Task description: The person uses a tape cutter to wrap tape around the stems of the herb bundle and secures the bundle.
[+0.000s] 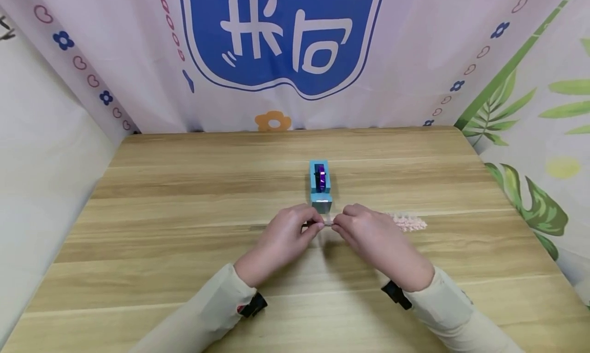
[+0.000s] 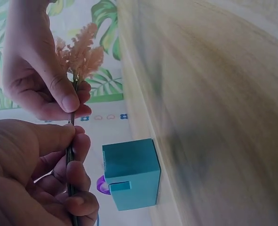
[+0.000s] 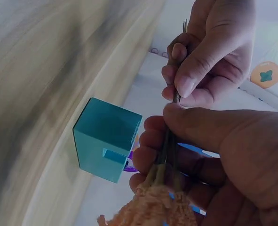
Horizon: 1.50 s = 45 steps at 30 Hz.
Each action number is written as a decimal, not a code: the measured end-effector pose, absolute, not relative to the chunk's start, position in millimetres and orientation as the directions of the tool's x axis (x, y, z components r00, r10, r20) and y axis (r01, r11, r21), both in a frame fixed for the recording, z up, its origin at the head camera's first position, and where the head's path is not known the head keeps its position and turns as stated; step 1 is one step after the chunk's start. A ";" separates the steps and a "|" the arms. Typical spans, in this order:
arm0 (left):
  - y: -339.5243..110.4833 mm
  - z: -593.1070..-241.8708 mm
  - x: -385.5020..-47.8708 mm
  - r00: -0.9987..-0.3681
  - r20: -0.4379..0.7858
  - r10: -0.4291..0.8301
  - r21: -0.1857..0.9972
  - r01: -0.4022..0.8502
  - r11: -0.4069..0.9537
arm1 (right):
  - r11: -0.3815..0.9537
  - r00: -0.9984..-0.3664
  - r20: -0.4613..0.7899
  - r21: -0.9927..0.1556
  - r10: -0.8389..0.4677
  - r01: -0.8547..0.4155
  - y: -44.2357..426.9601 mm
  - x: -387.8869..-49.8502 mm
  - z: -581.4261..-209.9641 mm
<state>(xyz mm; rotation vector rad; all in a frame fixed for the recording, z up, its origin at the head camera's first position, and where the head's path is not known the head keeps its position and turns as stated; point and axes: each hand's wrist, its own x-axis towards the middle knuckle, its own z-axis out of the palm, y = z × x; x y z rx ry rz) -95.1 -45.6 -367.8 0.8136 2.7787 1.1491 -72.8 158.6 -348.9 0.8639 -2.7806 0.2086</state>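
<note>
Head view has both hands meeting over a pale wood-grain table, left hand and right hand close together with a thin bundle of dark, slender stems running crosswise between their fingertips. Thin ends poke out past the left hand, and fluffy pale-pink flower heads stick out past the right. Just beyond the fingers sits a turquoise, boxy tape dispenser with a shiny purple wheel set in its slot. Only this angle gives you that slot from above, plus the white cloth backdrop with its big blue badge print. From up here the backs of the hands hide most of the grip.

Left wrist view clears that up: the left hand's fingers curl round the stems along their length, thumb pressed on top, while the right hand pinches them just below the flowers. The dispenser shows its flat side here, with a small notch and a bit of purple wheel poking out.

Right wrist view flips it. Flower heads are up close at the bottom, the stems splitting into thicker necks under them, and the right fingers wrap the bundle. Past the left hand's pinch you get the skinny stem tips, plus a round orange print on the cloth.
</note>
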 end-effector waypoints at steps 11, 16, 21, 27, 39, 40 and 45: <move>-47.5 -369.9 -94.8 -0.859 0.184 0.477 0.666 0.466 0.582 | 0.793 -0.786 0.284 -0.120 -0.550 -0.598 159.9 -82.0 -355.2; -47.0 -371.0 -96.2 -0.867 0.162 0.472 0.671 0.447 0.592 | 0.782 -0.758 0.323 -0.080 -0.566 -0.618 159.8 -83.4 -359.9; -46.4 -371.2 -96.8 -0.878 0.123 0.463 0.672 0.417 0.612 | 0.777 -0.745 0.340 -0.063 -0.574 -0.627 160.4 -83.6 -362.3; -46.9 -372.7 -97.5 -0.872 0.150 0.466 0.666 0.437 0.604 | 0.776 -0.750 0.336 -0.082 -0.570 -0.626 160.7 -83.7 -362.3; -47.6 -372.1 -97.8 -0.863 0.162 0.479 0.649 0.459 0.607 | 0.784 -0.800 0.226 -0.175 -0.556 -0.595 161.4 -85.6 -357.1; -47.7 -372.0 -97.8 -0.863 0.160 0.479 0.648 0.457 0.609 | 0.784 -0.799 0.225 -0.173 -0.558 -0.596 161.5 -85.6 -357.1; -47.2 -372.8 -96.5 -0.869 0.133 0.477 0.639 0.443 0.629 | 0.780 -0.796 0.230 -0.177 -0.560 -0.600 161.1 -85.3 -358.5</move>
